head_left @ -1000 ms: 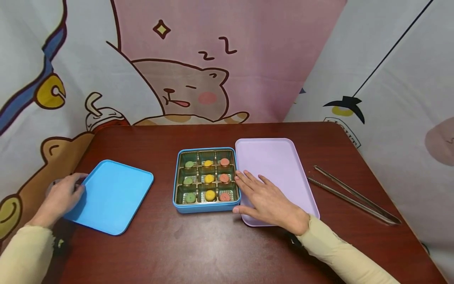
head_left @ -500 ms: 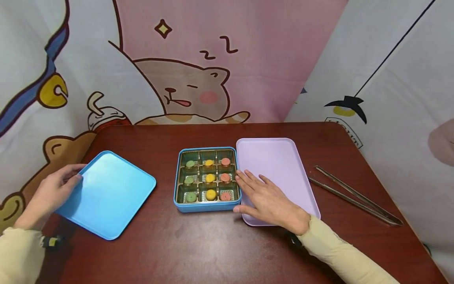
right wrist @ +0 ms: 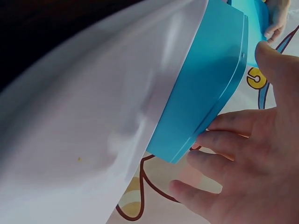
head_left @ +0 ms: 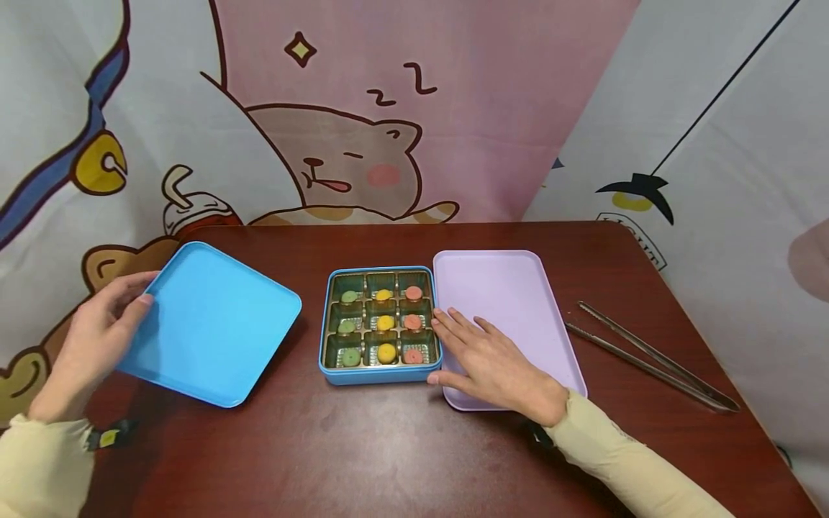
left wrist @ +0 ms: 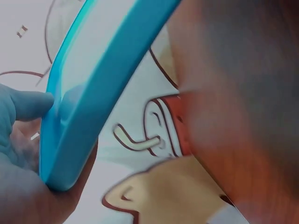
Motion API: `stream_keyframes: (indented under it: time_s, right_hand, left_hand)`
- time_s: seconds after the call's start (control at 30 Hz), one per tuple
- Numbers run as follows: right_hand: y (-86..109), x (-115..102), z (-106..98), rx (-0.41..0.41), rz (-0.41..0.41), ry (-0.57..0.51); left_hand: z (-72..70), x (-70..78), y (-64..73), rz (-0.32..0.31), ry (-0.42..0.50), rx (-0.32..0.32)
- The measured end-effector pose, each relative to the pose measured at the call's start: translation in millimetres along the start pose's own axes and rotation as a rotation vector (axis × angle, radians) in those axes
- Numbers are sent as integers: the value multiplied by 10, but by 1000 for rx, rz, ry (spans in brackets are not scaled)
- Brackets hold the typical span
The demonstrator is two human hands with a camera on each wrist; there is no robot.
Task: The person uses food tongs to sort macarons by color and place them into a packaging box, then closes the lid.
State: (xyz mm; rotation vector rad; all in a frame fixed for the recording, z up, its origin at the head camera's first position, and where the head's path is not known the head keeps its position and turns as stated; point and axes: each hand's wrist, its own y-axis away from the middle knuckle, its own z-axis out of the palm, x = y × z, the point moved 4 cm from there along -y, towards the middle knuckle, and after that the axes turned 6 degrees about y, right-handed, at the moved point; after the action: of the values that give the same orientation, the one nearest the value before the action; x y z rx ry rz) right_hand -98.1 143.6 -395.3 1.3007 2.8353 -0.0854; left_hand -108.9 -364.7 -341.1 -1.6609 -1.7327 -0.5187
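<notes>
My left hand (head_left: 97,338) grips the left edge of a square blue lid (head_left: 214,324), with the thumb on its upper face and the fingers underneath. In the left wrist view the lid (left wrist: 100,84) is tilted, its side wall showing. At the middle of the table sits a blue box (head_left: 382,376) with a gold divided insert. Its compartments hold small round cookies, green (head_left: 350,357), yellow (head_left: 386,352) and pink (head_left: 413,322). My right hand (head_left: 495,367) lies with straight fingers over a lilac tray (head_left: 501,288), fingertips right at the box's right side.
Metal tongs (head_left: 654,360) lie on the right of the brown table (head_left: 388,460), their tips toward the tray. Behind the table hangs a cartoon-printed curtain (head_left: 486,108).
My left hand has lifted the blue lid and moved it up and slightly to the right, its fingers shifting along the edge. My right hand, the box and the tray stay put.
</notes>
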Motion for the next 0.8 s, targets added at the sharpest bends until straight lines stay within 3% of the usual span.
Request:
stream_keyframes:
  time_s: [0.37, 0.57, 0.8]
  right_hand:
    - [3, -7, -12, 9, 11, -16]
    - [6, 3, -79, 75, 19, -51]
    - [-30, 39, -271, 134, 49, -165]
  left_hand:
    - [96, 543, 3, 30, 121, 257]
    - [194, 821, -14, 50, 214, 326]
    - [359, 1184, -60, 187, 315, 353]
